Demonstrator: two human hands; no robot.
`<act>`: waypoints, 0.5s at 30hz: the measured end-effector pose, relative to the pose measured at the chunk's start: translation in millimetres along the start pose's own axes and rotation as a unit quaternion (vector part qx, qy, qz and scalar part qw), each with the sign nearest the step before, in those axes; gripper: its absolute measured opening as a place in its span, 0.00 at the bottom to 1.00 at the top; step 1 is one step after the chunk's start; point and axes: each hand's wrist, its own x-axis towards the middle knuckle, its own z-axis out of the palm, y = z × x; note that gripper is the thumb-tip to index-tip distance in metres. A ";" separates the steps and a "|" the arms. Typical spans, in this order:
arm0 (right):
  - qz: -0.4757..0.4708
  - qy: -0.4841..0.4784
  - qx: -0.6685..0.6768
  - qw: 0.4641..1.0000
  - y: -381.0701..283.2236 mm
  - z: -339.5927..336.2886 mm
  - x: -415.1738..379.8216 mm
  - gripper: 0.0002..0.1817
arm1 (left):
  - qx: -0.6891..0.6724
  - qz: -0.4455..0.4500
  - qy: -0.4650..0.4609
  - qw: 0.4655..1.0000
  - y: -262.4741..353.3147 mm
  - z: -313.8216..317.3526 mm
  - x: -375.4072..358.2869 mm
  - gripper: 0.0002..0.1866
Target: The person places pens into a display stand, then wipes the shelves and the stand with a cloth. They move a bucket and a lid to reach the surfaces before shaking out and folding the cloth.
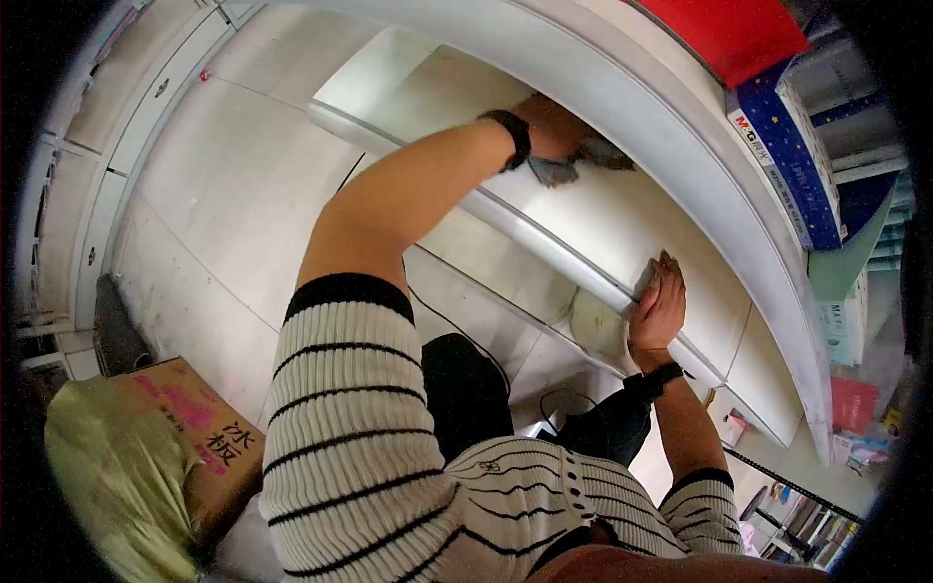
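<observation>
My left hand (556, 131) reaches in under the upper shelf, a dark band on its wrist. A grey cloth (554, 172) is bunched under that hand and shows on both sides of it, pressed to the white lower shelf (603, 228). The fingers are in shadow and partly hidden. Farther right, my right hand (661, 303) lies on the front edge of the lower shelf, fingers stretched out, holding nothing. It also has a dark band at the wrist.
The curved upper shelf edge (680, 126) overhangs the lower shelf. On it stand a blue M&G box (792, 155) and a red item (729, 39). A cardboard box (209, 418) and a yellow-green bag (107, 476) are at lower left. Thin cables run across the floor (224, 185).
</observation>
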 end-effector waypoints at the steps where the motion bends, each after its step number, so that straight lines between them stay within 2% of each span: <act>1: -0.002 -0.001 -0.002 1.000 -0.2 -0.4 -0.3 0.20 | -0.006 -0.013 -0.011 1.000 -16.8 3.2 1.1 0.27; 5: -0.008 0.000 -0.001 1.000 0.1 -0.6 0.0 0.20 | 0.060 -0.164 -0.031 0.984 -126.7 1.3 -22.0 0.28; 8: -0.005 0.000 -0.003 1.000 -1.4 -2.6 -0.5 0.21 | 0.141 -0.313 -0.051 0.938 -212.5 -2.4 -61.3 0.29; 10: 0.002 -0.004 -0.006 1.000 -1.6 -2.4 -0.1 0.21 | 0.169 -0.356 -0.056 0.917 -222.8 -5.4 -73.6 0.30; 12: -0.029 0.010 -0.020 0.999 -2.8 -3.4 0.8 0.21 | 0.177 -0.309 -0.025 0.934 -190.7 -11.1 -68.4 0.30; 15: -0.020 0.014 -0.005 1.000 -2.5 -2.1 1.7 0.20 | 0.113 -0.175 0.006 0.978 -105.8 -17.2 -62.4 0.31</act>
